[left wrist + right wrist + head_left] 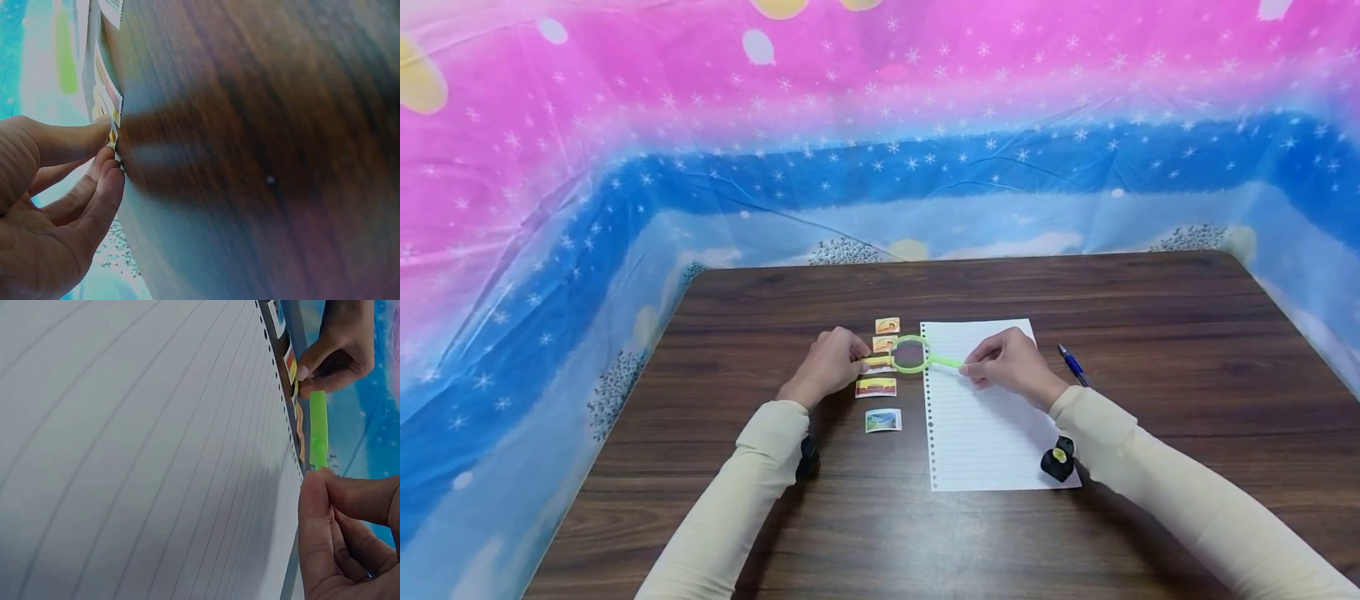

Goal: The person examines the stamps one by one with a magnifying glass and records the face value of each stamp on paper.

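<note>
My right hand [1017, 367] pinches the handle of a light green magnifying glass [945, 362] between thumb and fingers. Its round lens is over the left edge of a lined sheet of paper [985, 442] and overlaps the right ends of two small stamps in the head view. With thumb and fingertips, my left hand [829, 367] pinches the left end of a yellow and red stamp [880, 365]. Stamps with jagged edges form a column: two orange ones [887, 326] above, another yellow and red stamp [876, 387] and a blue-green landscape stamp [883, 420] below.
A blue pen [1073, 365] lies right of the paper, beyond my right wrist. All of this is on a dark wooden table [760, 292]. Behind and beside it hangs a pink and blue snowflake cloth [865, 175]. Punched holes run down the paper's left edge.
</note>
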A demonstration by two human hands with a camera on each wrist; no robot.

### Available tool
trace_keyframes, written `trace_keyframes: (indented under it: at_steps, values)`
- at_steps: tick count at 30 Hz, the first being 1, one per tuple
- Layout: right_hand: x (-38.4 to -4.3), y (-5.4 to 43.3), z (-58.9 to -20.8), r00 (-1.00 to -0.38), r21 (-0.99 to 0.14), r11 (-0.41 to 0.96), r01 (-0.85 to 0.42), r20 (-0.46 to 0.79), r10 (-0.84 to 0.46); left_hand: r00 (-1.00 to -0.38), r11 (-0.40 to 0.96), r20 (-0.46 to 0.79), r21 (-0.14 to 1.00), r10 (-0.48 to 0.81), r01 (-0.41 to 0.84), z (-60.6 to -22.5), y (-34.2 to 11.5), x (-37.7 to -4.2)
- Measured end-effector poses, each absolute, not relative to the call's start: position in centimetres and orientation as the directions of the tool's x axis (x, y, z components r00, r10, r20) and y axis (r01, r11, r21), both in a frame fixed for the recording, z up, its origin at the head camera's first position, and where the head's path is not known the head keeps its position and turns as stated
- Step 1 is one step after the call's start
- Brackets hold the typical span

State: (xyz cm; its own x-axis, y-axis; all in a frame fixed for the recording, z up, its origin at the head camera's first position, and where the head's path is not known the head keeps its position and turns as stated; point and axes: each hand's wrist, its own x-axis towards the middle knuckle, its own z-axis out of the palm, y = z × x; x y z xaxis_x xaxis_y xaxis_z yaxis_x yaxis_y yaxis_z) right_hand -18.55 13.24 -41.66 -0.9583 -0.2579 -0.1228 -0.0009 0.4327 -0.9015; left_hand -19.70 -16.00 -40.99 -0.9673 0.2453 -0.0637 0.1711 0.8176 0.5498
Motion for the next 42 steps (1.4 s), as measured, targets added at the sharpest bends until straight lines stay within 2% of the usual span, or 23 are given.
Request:
trace_keyframes:
  at_steps: [23, 36, 42]
  values:
    - [-18.7, 11.1, -41.6, -0.963, -0.886, 0.464, -0.018, -0.109, -0.246, -0.968, 0.821, -0.075, 0.548, 0.238, 0.160, -40.9, -15.8, -19.7]
    - [-18.5, 13.4, -40.0, -0.961, -0.900, 0.435, -0.013, -0.108, -0.253, -0.968, 0.821, -0.068, 0.546, 0.243, 0.167, -40.8, -15.8, -19.6]
    - [-18.5, 15.3, -39.4, -0.975, -0.880, 0.475, -0.021, -0.088, -0.206, -0.970, 0.826, -0.060, 0.538, 0.236, 0.168, -40.9, -15.8, -19.6]
